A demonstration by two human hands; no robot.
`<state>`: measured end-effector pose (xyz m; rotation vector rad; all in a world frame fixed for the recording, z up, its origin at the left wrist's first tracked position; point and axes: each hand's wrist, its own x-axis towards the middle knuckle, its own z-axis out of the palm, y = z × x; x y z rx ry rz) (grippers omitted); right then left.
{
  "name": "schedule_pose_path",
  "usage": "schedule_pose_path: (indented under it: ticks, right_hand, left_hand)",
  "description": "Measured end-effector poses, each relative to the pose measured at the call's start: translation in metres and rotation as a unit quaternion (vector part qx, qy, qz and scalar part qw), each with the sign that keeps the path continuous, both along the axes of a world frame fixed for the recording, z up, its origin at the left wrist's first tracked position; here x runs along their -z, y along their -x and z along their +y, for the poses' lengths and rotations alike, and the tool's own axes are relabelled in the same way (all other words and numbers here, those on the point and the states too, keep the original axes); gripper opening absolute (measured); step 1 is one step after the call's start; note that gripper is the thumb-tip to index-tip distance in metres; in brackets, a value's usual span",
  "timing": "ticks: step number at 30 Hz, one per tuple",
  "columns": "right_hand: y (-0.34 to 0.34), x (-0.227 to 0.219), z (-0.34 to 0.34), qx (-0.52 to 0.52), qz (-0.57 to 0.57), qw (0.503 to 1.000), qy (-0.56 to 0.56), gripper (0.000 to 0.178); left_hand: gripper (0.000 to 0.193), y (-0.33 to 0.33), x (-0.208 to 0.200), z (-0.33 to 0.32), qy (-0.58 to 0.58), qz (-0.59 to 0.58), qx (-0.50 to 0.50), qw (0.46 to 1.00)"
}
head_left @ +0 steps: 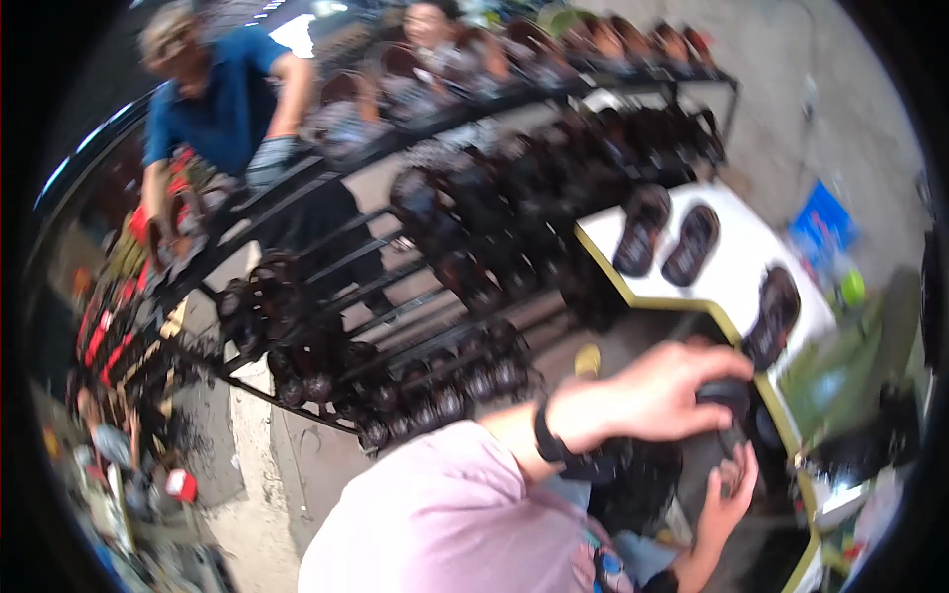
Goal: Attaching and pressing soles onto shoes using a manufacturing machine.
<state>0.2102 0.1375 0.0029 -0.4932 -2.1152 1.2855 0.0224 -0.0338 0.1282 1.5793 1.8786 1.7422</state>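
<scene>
My left hand [660,391], with a black band on its wrist, reaches across from the pink sleeve. Its fingers curl around a black sandal [727,397], which is blurred and partly covered. Lower down, my right hand [729,494] has its fingers bent around the lower end of the same sandal. Just past the hands, a dark brown sandal [774,314] lies on the edge of a white tabletop [736,272] with yellow edging. Two more brown sandals, one at the left [643,232] and one beside it [691,244], lie farther along that tabletop.
A black metal rack [395,138] with several rows of dark sandals runs across the view. Behind it at the left stands a person in a blue shirt [222,99]; another person [432,25] is farther back. A blue bag [823,219] and green cloth [840,381] are beyond the table.
</scene>
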Motion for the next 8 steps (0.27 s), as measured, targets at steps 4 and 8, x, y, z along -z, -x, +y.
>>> schedule_pose_path:
  ticks: [4,8]
  right_hand:
    - [-0.025,0.007,0.02,0.1,-0.017,0.975,0.197,0.038]
    - [-0.064,0.035,0.029,0.113,-0.039,0.97,0.21,0.035]
  left_hand:
    - [0.05,0.03,0.011,0.051,-0.186,0.258,-0.117,0.941]
    - [0.056,0.082,0.097,0.132,-0.015,0.357,-0.121,0.926]
